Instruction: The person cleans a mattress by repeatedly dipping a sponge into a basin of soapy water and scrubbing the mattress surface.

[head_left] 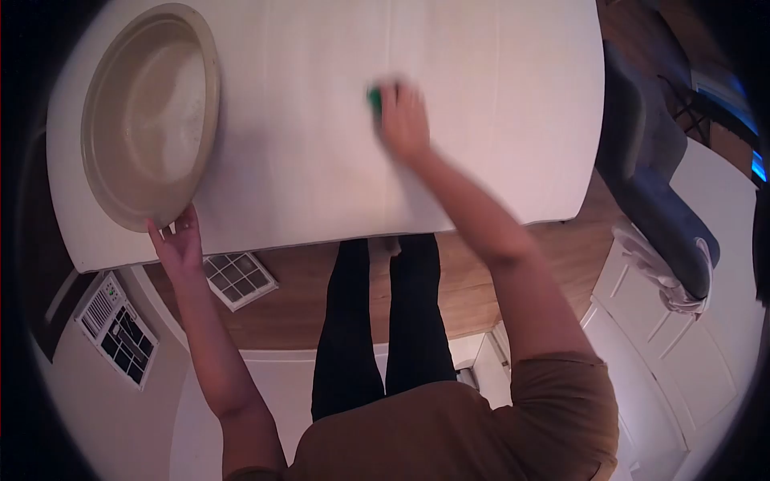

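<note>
A large beige basin (150,136) stands on the white-covered table (321,176) at the left, with whitish foam or wet patches showing inside it. My left hand (181,243) grips the near edge of its rim, fingers and thumb around it. Near the middle of the tabletop, my right hand (406,120) is closed on a small green object (374,99). Only a bit of green sticks out at the left of the fingers, and motion blur hides its exact kind. That hand is on or just above the table surface; I cannot tell which.
A dark padded chair (654,184) stands at the table's right, a pale cloth (662,272) hanging on it. Below the table's near edge are a wooden floor (297,297) and a white gridded frame (241,280). Another gridded panel (120,333) is at the lower left.
</note>
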`<state>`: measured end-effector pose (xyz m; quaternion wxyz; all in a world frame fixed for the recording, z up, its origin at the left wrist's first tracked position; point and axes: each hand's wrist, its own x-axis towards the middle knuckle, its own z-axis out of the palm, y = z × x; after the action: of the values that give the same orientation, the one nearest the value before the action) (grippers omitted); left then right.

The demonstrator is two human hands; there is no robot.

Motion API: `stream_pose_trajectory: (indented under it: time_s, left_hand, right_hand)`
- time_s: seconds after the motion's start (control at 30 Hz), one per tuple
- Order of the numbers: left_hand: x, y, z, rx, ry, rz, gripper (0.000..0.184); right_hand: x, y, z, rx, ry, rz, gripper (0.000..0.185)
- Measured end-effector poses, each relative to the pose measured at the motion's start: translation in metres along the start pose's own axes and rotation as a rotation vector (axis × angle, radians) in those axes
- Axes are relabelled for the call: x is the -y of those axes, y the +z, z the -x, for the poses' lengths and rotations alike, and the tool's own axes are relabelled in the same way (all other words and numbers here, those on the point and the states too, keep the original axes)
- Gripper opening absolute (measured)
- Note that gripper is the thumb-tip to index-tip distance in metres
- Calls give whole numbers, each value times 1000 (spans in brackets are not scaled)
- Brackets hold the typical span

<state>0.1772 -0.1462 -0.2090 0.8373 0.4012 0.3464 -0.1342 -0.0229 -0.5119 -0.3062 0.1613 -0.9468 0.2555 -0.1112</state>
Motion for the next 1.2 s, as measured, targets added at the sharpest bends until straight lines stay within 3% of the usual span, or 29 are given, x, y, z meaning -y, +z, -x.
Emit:
stream_pose_trajectory:
  time_s: [0.03, 0.1, 0.13, 0.2, 0.27, 0.3, 0.37, 0.5, 0.57, 0.67, 0.73, 0.77, 0.8, 0.83, 0.97, 1.07, 1.2]
  left_hand:
    - [1, -2, -5, -4, 0, -16, 66]
    - [2, 0, -20, 28, 68, -69, 47]
    - [3, -4, -24, 25, 63, -68, 47]
    - [-1, -11, -36, -4, 32, -63, 42]
    - [-3, -18, -47, -5, 10, -87, 42]
    - [-6, -19, -53, -10, -5, -124, 41]
    - [-6, -22, -59, 13, -37, -133, 42]
    - [3, -37, -60, 140, -80, -22, 44]
    - [8, -18, -35, -13, -83, -61, 45]
    - [18, -19, -26, 12, -81, 30, 47]
    - [25, -12, -18, 31, -32, 28, 34]
    - [27, -8, -14, 17, -13, 38, 34]
    - [29, -5, -10, 0, -16, 40, 36]
    - [29, -3, -7, -16, -19, 41, 39]
    - [28, 1, -1, -4, -36, 86, 57]
    - [25, 2, -1, 10, -45, 90, 60]
    - [24, 0, -6, -4, -33, 59, 59]
  right_hand:
    - [-13, 6, -46, -105, 26, -3, 19]
    - [-11, 13, -59, -176, 69, -36, 20]
    - [-9, 10, -59, -245, 105, -51, 21]
    - [26, 6, 31, 57, 242, -140, 25]
    - [53, 5, 149, 187, 107, -132, 37]
    - [63, -13, 183, 321, 111, -253, 43]
    - [68, -42, 183, 378, 151, -353, 47]
    - [95, -84, 76, 350, 255, -590, 57]
    - [147, -104, -4, 219, 40, -712, 61]
    - [225, -82, -89, 128, -333, -715, 61]
    - [271, -48, -125, 192, -404, -592, 42]
    - [284, -18, -142, 203, -424, -605, 42]
    - [292, 19, -156, 238, -462, -374, 33]
    - [298, 49, -160, 265, -498, -142, 25]
    - [301, 86, -161, 296, -410, -27, 21]
    - [308, 55, -162, 168, -489, -160, 23]
    - [294, 20, -159, 358, -672, -52, 28]
